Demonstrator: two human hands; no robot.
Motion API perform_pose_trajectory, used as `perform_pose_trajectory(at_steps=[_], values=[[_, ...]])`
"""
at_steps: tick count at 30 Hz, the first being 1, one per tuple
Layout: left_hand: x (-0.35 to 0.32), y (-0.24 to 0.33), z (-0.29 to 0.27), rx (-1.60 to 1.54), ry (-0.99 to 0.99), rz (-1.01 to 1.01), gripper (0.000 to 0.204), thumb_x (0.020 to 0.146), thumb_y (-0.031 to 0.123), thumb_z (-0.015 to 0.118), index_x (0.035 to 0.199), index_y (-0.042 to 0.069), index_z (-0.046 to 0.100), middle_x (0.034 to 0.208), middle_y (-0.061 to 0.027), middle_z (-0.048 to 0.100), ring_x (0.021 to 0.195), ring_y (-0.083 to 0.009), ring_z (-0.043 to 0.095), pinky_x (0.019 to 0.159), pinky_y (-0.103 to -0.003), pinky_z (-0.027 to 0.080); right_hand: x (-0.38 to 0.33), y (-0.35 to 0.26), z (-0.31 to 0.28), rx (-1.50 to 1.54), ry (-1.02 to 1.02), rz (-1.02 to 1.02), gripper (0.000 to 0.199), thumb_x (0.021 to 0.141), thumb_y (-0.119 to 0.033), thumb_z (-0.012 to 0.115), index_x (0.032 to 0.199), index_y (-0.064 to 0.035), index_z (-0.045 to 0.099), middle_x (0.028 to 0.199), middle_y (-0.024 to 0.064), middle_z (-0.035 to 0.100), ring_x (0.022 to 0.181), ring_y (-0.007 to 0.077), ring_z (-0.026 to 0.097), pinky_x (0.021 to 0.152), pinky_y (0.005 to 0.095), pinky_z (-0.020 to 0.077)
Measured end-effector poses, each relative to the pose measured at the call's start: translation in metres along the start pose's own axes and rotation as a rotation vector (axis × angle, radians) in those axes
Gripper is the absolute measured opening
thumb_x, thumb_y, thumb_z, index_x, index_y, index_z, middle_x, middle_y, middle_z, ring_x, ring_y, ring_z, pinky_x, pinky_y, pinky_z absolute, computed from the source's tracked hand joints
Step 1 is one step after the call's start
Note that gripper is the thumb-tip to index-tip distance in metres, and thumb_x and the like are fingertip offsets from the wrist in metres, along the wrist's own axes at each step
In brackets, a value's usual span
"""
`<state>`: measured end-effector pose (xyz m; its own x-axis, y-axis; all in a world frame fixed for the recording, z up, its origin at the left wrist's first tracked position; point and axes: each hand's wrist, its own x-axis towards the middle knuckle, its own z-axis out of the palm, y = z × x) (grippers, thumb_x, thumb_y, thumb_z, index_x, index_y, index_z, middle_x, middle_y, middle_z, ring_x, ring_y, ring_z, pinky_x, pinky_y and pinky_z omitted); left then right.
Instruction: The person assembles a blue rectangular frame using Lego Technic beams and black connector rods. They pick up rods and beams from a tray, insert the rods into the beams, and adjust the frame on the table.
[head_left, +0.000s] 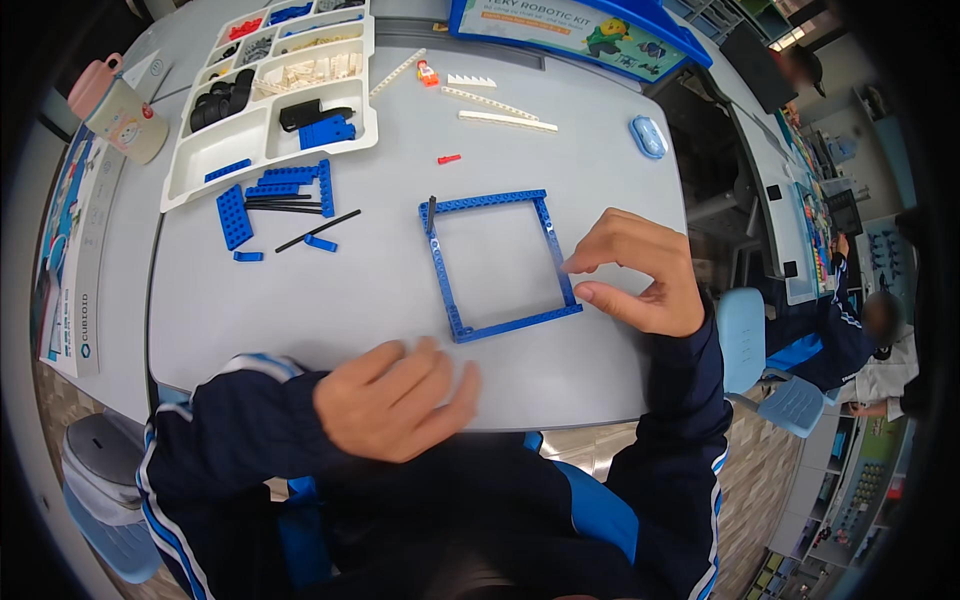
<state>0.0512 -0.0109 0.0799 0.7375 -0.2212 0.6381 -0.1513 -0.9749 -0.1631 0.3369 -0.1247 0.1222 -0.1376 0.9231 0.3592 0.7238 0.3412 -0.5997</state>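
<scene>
A square frame of blue building beams (520,323) lies flat on the grey table. From its far left corner a short black pin (431,215) sticks up. My right hand (645,275) is beside the frame's right side, thumb and index finger apart with nothing between them; whether a fingertip touches the beam I cannot tell. Slightly blurred, my left hand (395,400) hovers at the table's near edge, below the frame's near left corner, fingers loosely spread and holding nothing. A small red connector (449,159) lies beyond the frame.
Left of the frame are loose blue bricks (234,218) and a black axle (318,231). Behind stand a white sorting tray (200,180) and a blue box (640,30). White beams (508,121), a minifigure (428,73), a light-blue object (648,137) and a cup (125,115) surround them.
</scene>
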Motion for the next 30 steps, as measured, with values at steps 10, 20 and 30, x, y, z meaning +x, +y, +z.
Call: perform_pose_trajectory(at_steps=[10,20,30], values=[[-0.010,-0.033,0.045,-0.722,-0.123,-0.427,0.052,0.070,0.021,0.090,0.109,0.001,0.063,0.106,-0.0134,0.056,0.087,-0.0302,0.057,0.074,-0.035,0.049,-0.008,0.006,0.021,-0.030,-0.110,-0.001,0.018,0.073,-0.006,0.085,0.087,-0.0022,0.074,0.082,0.0093,0.068,0.069,0.0237,0.063,0.059,0.0312,0.0490],[-0.024,-0.031,0.052,-0.820,-0.152,-0.510,0.046,0.073,0.012,0.090,0.110,0.001,0.066,0.103,-0.0122,0.056,0.080,-0.0255,0.060,0.069,-0.032,0.052,0.001,-0.005,0.092,0.077,-0.108,-0.016,0.029,0.074,-0.005,0.084,0.099,0.0005,0.070,0.095,0.0104,0.067,0.078,0.0268,0.062,0.065,0.0349,0.0520],[-0.023,-0.028,0.059,-0.829,-0.107,-0.509,0.038,0.073,0.008,0.084,0.103,0.006,0.062,0.096,-0.0070,0.052,0.084,-0.0233,0.058,0.068,-0.033,0.051,-0.001,-0.001,0.097,0.018,-0.088,-0.210,0.017,0.066,0.003,0.082,0.079,0.0050,0.071,0.091,0.0126,0.064,0.080,0.0247,0.062,0.063,0.0327,0.0498]])
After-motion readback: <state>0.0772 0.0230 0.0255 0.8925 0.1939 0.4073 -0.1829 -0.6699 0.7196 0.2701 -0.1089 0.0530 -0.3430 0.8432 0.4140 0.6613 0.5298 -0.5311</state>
